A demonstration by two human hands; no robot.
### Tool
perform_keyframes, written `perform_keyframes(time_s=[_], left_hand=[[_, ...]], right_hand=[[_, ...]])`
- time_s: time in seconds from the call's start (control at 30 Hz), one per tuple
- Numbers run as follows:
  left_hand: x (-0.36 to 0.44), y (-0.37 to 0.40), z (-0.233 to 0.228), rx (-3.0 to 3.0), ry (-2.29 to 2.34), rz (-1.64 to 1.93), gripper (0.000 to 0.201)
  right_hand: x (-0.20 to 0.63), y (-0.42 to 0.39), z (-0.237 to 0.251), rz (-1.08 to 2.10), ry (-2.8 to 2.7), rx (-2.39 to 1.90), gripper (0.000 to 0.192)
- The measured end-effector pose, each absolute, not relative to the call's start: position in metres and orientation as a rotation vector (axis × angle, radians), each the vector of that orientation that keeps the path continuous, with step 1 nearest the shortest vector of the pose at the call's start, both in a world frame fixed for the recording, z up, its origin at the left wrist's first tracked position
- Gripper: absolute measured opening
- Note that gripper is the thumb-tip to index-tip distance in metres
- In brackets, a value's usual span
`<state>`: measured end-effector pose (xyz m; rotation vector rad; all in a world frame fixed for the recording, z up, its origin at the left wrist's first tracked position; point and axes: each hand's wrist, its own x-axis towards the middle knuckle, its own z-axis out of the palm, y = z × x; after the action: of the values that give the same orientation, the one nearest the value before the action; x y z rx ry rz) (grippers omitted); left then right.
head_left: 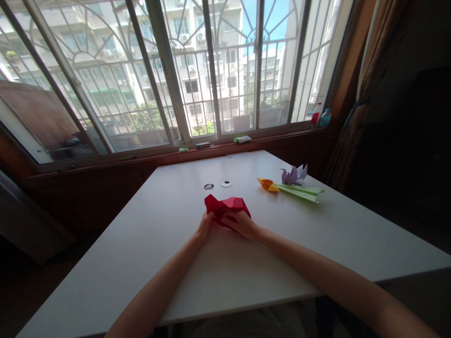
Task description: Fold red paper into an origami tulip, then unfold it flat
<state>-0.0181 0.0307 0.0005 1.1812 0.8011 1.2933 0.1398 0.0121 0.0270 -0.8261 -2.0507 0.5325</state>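
Observation:
A folded piece of red paper (227, 206) lies near the middle of the white table (141, 244). My left hand (205, 225) grips its near left edge. My right hand (241, 224) rests on its near right side, fingers pressed onto the paper. Both forearms reach in from the bottom of the view. The near part of the red paper is hidden under my fingers.
To the right lie an orange paper flower with a green paper stem (294, 190) and a purple paper flower (294, 175). Two small round objects (217, 185) sit beyond the red paper. A barred window, a sill with small items and bottles (320, 115), and a curtain stand behind.

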Motion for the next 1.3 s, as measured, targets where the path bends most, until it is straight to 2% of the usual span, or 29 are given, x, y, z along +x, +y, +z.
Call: perform_keyframes(time_s=[0.2, 0.37, 0.67, 0.87, 1.03, 1.3], left_hand=[[-0.015, 0.03, 0.005, 1.317, 0.733, 1.335, 0.036], [-0.013, 0.025, 0.009, 1.43, 0.802, 1.388, 0.046], [-0.012, 0.022, 0.009, 1.591, 0.86, 1.508, 0.053], [-0.011, 0.019, 0.012, 1.689, 0.87, 1.551, 0.044], [-0.01, 0.018, 0.01, 1.616, 0.945, 1.52, 0.033], [-0.011, 0.02, 0.011, 1.431, 1.013, 1.536, 0.036]], right_hand=[[0.14, 0.015, 0.026, 0.654, -1.842, -0.836, 0.023], [0.141, 0.014, 0.027, 0.86, -1.638, -0.841, 0.028], [0.144, 0.01, 0.033, 1.032, -1.555, -0.773, 0.032], [0.142, 0.015, 0.026, 1.069, -1.458, -0.749, 0.031], [0.141, 0.024, 0.018, 0.972, -1.45, -0.841, 0.019], [0.143, 0.023, 0.024, 0.907, -1.515, -0.928, 0.014]])
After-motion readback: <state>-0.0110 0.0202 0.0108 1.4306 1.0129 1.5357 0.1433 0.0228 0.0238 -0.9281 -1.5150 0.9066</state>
